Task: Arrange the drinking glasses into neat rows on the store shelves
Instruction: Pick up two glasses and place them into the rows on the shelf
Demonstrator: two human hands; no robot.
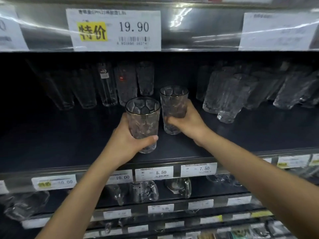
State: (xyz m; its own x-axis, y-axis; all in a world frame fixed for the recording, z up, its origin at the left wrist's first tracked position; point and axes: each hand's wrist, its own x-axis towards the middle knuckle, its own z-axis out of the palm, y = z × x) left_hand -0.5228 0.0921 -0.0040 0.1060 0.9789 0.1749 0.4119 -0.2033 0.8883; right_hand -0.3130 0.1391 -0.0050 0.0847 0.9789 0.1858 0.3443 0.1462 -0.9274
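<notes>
Two tall textured glasses with thin gold rims are in my hands over the dark shelf (69,138). My left hand (127,140) grips the nearer glass (143,118) round its lower half, its base close to the shelf's front part. My right hand (186,121) holds the farther glass (173,102) round its middle; that glass stands just behind and to the right of the first. Whether either base touches the shelf I cannot tell. Both glasses are upright and close together.
Several clear glasses (126,81) stand at the shelf's back left, and a cluster of ribbed glasses (227,94) fills the right. Price tags (161,173) line the shelf edge. Glass mugs (143,190) sit on the shelf below. A large price label (114,30) hangs above.
</notes>
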